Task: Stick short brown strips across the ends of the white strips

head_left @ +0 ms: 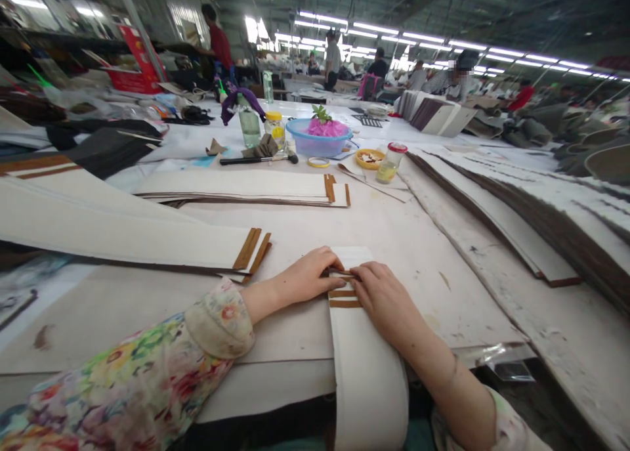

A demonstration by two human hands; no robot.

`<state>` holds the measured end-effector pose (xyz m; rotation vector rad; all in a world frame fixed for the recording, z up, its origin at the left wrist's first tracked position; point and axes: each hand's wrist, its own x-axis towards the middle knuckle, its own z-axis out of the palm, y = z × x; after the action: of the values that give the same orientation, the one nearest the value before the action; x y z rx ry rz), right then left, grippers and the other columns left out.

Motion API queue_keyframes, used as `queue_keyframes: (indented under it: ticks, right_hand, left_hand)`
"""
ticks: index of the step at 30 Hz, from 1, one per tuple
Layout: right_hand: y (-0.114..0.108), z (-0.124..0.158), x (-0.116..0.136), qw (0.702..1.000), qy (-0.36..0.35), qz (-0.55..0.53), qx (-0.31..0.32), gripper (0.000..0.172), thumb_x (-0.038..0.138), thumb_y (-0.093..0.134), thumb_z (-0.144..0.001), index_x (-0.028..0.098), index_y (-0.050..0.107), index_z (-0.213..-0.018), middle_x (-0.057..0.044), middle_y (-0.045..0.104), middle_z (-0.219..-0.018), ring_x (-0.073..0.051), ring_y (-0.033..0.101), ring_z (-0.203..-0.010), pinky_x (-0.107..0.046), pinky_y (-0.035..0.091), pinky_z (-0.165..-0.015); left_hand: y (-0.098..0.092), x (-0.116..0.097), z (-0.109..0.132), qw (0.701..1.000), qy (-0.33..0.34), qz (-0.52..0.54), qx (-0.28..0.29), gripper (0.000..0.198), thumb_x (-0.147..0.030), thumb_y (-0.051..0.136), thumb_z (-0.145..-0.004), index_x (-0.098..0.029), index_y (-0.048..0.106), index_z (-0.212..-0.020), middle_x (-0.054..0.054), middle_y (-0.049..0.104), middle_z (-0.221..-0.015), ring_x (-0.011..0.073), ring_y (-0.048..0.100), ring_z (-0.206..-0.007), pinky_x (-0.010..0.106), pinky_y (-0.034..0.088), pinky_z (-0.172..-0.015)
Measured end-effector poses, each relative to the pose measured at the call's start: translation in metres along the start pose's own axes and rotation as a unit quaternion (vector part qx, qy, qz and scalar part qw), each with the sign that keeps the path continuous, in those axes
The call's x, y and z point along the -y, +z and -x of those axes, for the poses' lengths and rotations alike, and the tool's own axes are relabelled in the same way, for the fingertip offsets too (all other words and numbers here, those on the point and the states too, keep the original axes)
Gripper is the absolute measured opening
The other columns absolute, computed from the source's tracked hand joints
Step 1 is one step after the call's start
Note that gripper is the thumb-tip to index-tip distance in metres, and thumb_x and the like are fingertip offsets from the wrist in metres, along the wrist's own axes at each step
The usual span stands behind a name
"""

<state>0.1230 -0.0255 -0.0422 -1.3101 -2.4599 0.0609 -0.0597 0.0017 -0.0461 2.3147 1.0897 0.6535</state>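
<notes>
A broad pale worktable (384, 224) fills most of the view, with several people in a long workshop behind it. Two stacks of long off-white pieces lie to the left: a near stack (123, 218) and a far stack (236, 183). In front of the person, one off-white strip (369, 365) lies at the near edge, its long axis running away from the body; the banded end points across the table, while the other end curves down over the edge. Both bare hands meet at the banded end. The left hand (312, 277) is partly closed, thumb and fingers slightly apart at the strip's left side; the right hand (384, 297) is curled, fingertips touching from the right. Whether either grips firmly, I cannot tell. Farther back stand one blue basin (315, 144) and two lidded jars (391, 163). Three narrow brown bands (344, 303) cross the strip, the farthest at the fingertips
</notes>
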Motion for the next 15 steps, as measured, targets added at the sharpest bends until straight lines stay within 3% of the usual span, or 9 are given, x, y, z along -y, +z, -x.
queue_keyframes:
  ticks: [4,9,15]
  right_hand:
    - [0.0009,-0.0011,-0.0008,0.999,-0.022,-0.034,0.000,0.022,0.013,0.042,-0.084,0.016,0.054,-0.102,-0.008,0.056,-0.094,-0.020,0.050,-0.091,-0.037,0.044,-0.082]
    - [-0.0012,-0.0032,0.0015,0.998,-0.030,-0.047,0.024,0.033,0.004,0.042,-0.079,0.016,0.054,-0.107,-0.008,0.056,-0.097,-0.020,0.050,-0.094,-0.036,0.044,-0.084]
    - [-0.0023,-0.0046,0.0062,0.999,-0.038,0.008,0.027,0.027,0.004,0.042,-0.078,0.017,0.058,-0.097,-0.007,0.057,-0.086,-0.020,0.052,-0.084,-0.034,0.046,-0.077]
  left_hand:
    - [-0.0015,0.0017,0.0057,1.000,-0.018,0.015,-0.013,0.018,-0.028,0.059,-0.076,-0.015,0.055,-0.087,0.003,0.054,-0.088,0.0149,0.049,-0.083,0.026,0.041,-0.074]
    - [-0.0006,0.0022,0.0062,1.000,0.004,0.005,-0.013,0.017,-0.030,0.057,-0.079,-0.015,0.054,-0.084,0.003,0.053,-0.085,0.0148,0.049,-0.083,0.025,0.041,-0.074]
    - [-0.0030,-0.0010,0.0083,0.996,0.054,-0.074,0.021,0.019,-0.030,0.044,-0.086,-0.015,0.055,-0.081,0.005,0.054,-0.086,0.0163,0.048,-0.084,0.028,0.039,-0.077]
